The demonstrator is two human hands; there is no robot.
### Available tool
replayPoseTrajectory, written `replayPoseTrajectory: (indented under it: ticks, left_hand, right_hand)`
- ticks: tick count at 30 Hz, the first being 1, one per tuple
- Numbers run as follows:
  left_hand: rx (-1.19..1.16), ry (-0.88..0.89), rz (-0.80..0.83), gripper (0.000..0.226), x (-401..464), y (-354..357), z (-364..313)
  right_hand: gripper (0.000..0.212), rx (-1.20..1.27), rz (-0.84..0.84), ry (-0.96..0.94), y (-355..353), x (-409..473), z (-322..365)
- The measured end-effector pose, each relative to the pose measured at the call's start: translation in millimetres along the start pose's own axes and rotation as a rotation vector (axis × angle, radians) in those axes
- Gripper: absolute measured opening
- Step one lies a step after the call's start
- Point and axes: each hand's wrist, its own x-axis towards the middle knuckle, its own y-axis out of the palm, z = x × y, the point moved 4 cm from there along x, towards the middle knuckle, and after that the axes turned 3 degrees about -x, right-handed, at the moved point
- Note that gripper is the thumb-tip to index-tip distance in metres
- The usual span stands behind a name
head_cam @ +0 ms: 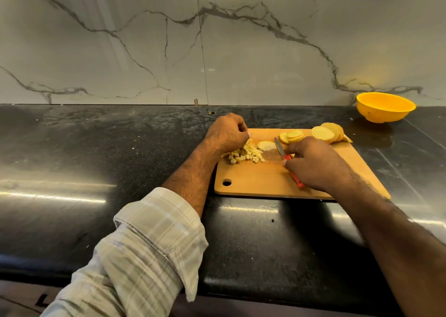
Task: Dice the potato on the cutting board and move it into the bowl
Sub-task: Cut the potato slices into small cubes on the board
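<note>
Two hands are at work over a wooden cutting board (277,179) that lies on the dark tabletop (96,159) right of the frame's centre. The right hand (316,164) is closed round the red handle of a small knife (286,156), whose blade is angled up and to the left toward a single potato round (266,145) lying flat near the middle of the board. That round appears to have been set apart so that it can be cut next. The left hand (228,133) is loosely curled with its knuckles uppermost at the board's upper left corner, just above a heap of diced potato (246,156); whether anything is pinched in its fingers cannot be told. It seems to be placed there to keep the cubes gathered and clear of the blade.

The dice are heaped at the left edge of the board, some reaching the rim, probably so that the middle is left free for cutting. Uncut potato slices (293,136) are stacked at the board's upper edge, and beside them, at the upper right corner, the rest of the potato (327,133) is leaned in overlapping rounds. These are kept back as stock, within reach of the knife hand.

The yellow bowl (385,106) is stood well apart at the right of the frame, against the marbled wall (169,39); nothing can be seen in it from here. The task is judged to be partly done, with no transfer yet made.

No brand, label or writing can be read on any item.
</note>
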Motion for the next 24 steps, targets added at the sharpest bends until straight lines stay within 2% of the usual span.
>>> replayPoseTrajectory:
  ticks: [7, 17, 21, 24]
  left_hand:
    - [-0.058, 0.012, 0.019, 0.009, 2.6, 2.6, -1.5]
    - [-0.251, 0.064, 0.024, 0.023, 4.1, 4.1, 0.6]
    - [-0.223, 0.076, -0.025, 0.023, 5.8, 1.3, 3.1]
    - [-0.115, 0.090, -0.022, 0.022, 6.8, 2.4, 3.9]
  right_hand:
    - [0.043, 0.046, 0.051, -0.041, -0.3, -0.1, -3.6]
    - [0.045, -0.170, 0.002, -0.205, -3.7, -9.9, 16.0]
    - [0.044, -0.147, -0.074, -0.123, -9.4, -6.3, 9.2]
    - [0.044, -0.144, -0.020, -0.073, -7.1, -3.7, 3.6]
